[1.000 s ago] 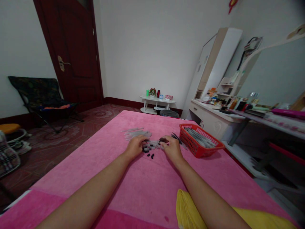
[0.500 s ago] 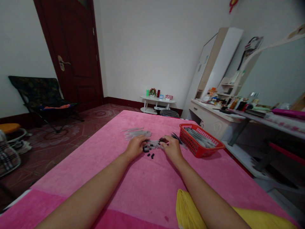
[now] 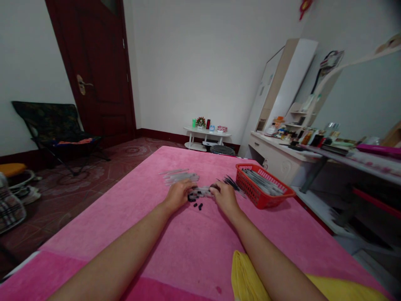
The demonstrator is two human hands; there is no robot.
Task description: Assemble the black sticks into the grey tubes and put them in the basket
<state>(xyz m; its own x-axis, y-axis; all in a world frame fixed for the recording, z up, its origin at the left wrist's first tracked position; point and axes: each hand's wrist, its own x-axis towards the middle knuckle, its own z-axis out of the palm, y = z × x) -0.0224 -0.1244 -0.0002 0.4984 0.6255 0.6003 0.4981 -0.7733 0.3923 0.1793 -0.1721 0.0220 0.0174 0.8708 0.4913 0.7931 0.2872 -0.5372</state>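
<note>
My left hand (image 3: pixel 181 193) is closed with bent fingers on the left end of a thin translucent pen barrel (image 3: pixel 203 188). At its other end the fingertips of my right hand (image 3: pixel 224 195) are pinched together, partly hiding that end. Beneath the barrel lie short clear pieces and black pen caps (image 3: pixel 191 197), with a few black ones (image 3: pixel 200 206) loose nearer to me. A pile of clear pen barrels (image 3: pixel 181 177) rests behind my left hand. Dark thin sticks, perhaps refills (image 3: pixel 232 183), lie between my right hand and a red plastic basket (image 3: pixel 263 200).
Inside the basket are many grey-clear pens (image 3: pixel 263 182). A pink cloth (image 3: pixel 188 251) covers the table. Yellow fabric (image 3: pixel 247 276) lies under my right forearm. A dressing table (image 3: pixel 282 154) stands at the right, a folding chair (image 3: pixel 53 125) at the left.
Both hands stay almost in place, still at the two ends of the barrel. My right fingers have closed in slightly. The view has shifted very little.
</note>
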